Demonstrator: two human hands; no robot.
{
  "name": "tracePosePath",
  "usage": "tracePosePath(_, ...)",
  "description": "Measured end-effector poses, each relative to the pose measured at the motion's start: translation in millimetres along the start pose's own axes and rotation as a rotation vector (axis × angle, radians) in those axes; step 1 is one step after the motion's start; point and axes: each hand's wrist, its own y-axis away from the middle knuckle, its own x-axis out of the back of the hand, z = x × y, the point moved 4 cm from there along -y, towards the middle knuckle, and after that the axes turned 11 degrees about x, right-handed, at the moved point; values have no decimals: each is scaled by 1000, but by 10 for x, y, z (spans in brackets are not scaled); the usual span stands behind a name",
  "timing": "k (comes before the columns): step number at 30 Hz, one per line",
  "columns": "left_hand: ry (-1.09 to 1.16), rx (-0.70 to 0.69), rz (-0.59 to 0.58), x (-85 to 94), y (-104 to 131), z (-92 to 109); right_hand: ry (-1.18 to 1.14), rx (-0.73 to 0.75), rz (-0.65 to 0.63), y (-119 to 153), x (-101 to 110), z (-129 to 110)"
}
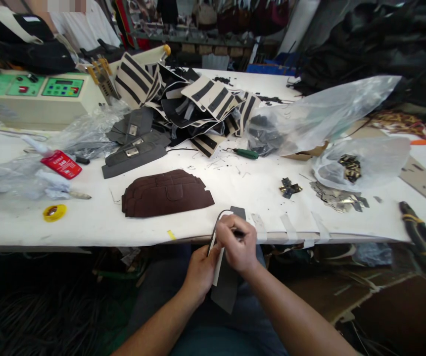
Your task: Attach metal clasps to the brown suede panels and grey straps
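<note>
While the left hand (201,269) holds it along its left side, the grey strip (224,294) sits at the near edge of the table (94,228). Its long axis runs near to far, far end leaning slightly right, near end cut obliquely. The right hand's (240,247) grip is closed around a dark tool (238,233), mostly concealed, tip unseen. Both hands partly cover a white strip (217,274); contact with the table cannot be determined.

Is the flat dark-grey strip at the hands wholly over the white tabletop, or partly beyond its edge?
Partly beyond: the strip extends past the tabletop, its near end over the lap.
</note>
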Motion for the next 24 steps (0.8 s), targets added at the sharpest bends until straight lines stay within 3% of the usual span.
tracePosePath(2,1,-28,-32,6,21,36,136,115,-123,21,-66,-100)
tracePosePath(4,-1,-35,-63,24,35,50,149,121,-153,-22,-68,-182)
tracePosePath(8,0,-1,-90,63,21,7,-72,77,-3,-158,51,-319)
tracePosePath(10,7,10,-89,66,5,-18,-107,100,11,-157,50,-322)
tracePosePath(17,-1,-27,-94,25,68,51,246,126,-142,-52,-64,-156)
tracePosePath(21,-45,4,-141,149,172,29,514,157,-132,-261,327,-139)
tracePosePath(24,-84,9,-146,387,280,95,915,167,-164,-452,748,64)
